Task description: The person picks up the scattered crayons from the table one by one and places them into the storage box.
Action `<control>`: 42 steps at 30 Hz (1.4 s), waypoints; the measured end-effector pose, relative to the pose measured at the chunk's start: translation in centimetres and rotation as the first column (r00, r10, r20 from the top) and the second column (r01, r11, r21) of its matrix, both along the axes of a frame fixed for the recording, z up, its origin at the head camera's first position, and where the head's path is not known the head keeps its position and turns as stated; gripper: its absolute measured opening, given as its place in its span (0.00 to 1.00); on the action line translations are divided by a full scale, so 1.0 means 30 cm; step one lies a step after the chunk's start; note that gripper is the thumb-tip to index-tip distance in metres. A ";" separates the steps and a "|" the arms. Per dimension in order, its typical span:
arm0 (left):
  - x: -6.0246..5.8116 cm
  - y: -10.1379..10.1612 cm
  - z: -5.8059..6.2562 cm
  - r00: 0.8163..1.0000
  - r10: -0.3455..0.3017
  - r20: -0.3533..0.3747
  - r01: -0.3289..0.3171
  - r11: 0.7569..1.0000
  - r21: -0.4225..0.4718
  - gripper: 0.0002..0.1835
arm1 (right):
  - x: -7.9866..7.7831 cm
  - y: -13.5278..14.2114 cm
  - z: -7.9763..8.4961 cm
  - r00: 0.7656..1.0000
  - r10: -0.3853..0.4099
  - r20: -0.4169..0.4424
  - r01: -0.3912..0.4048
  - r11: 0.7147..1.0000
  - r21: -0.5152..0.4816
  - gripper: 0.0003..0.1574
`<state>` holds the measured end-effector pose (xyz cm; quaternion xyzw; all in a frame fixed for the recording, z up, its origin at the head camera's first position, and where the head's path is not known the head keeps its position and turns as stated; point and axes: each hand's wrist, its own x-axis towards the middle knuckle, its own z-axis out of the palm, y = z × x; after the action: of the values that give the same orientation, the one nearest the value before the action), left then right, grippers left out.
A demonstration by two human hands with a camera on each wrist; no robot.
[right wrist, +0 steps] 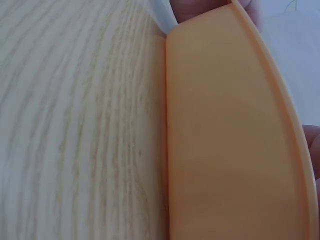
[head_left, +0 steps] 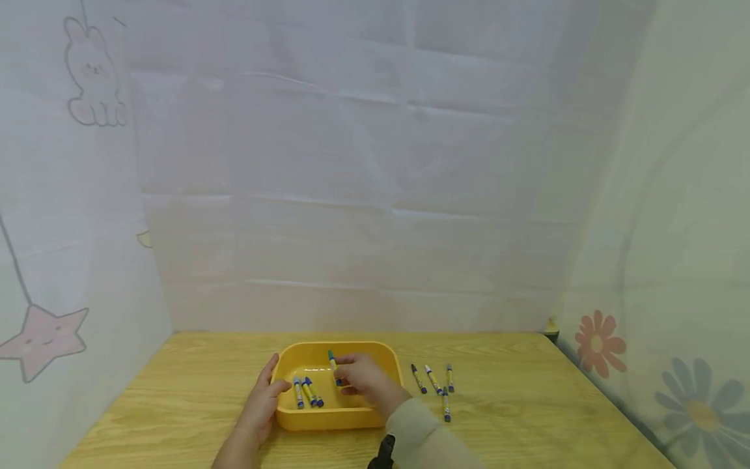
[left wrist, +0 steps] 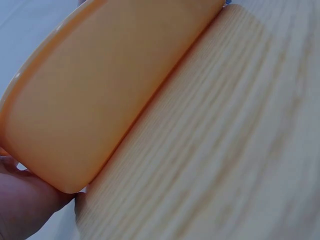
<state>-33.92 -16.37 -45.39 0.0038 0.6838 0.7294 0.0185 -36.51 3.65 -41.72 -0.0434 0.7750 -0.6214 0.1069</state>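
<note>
A yellow plastic tray (head_left: 336, 420) with raised walls sits on the wooden table. My left hand (head_left: 260, 400) grips its left side, thumb at the rim and fingers along the outer wall. In the left wrist view that hand (left wrist: 27, 205) shows at the tray's corner. Over the inside of the tray, my right hand (head_left: 364, 378) pinches a green-tipped crayon (head_left: 333, 360), which stands tilted with its tip up. Three more crayons (head_left: 308, 393) lie together in the tray's left part. In the right wrist view the tray's wall (right wrist: 225, 125) hides most of my right hand (right wrist: 313, 150).
Several crayons (head_left: 432, 380) lie on the table (head_left: 515, 404) to the right of the tray. A pale cloth backdrop (head_left: 351, 195) hangs behind the table, with printed side cloths at left and right.
</note>
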 end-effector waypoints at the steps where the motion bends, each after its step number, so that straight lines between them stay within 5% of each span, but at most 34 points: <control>1: 0.000 0.000 0.000 1.000 0.000 -0.001 0.000 1.000 0.000 0.43 | 0.000 -0.009 -0.005 1.000 -0.009 0.004 0.009 1.000 0.005 0.24; 20: 0.001 0.016 0.003 1.000 0.025 -0.007 -0.025 1.000 -0.005 0.43 | -0.013 -0.081 -0.036 0.995 -0.063 0.079 0.041 0.965 0.259 0.17; 30: 0.000 0.031 0.000 1.000 0.007 -0.014 -0.007 1.000 0.014 0.43 | -0.023 -0.092 -0.049 0.996 -0.093 0.000 0.085 0.911 0.402 0.12; 42: 0.003 0.037 0.007 1.000 0.009 -0.008 -0.009 1.000 0.005 0.43 | -0.004 -0.085 -0.039 0.995 -0.095 -0.006 0.090 0.924 0.373 0.14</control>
<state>-33.83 -15.27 -45.19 0.0035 0.6819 0.7313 0.0124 -36.62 1.09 -42.88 0.0181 0.8793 -0.4676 0.0884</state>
